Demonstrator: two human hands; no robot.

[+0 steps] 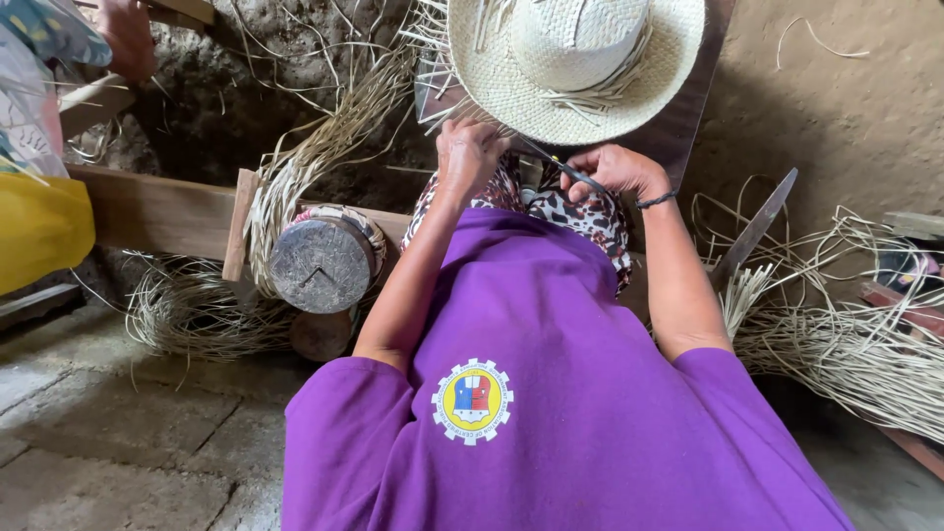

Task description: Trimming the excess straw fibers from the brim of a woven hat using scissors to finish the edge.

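Left hand (pixel 470 149) pinches the straw hat (pixel 575 64) brim; right hand (pixel 615 169) grips dark scissors (pixel 570 172).

Just one view here, shot from a head-worn camera tilted steeply down over the purple shirt (pixel 551 393). The pale woven straw hat (pixel 575 64) is seen up close, past both hands, with the earthen floor (pixel 846 108) framed around.

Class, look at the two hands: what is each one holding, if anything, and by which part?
The left hand holds the woven straw hat by its brim edge. The right hand grips a thin dark tool, apparently near one end; its kind cannot be told.
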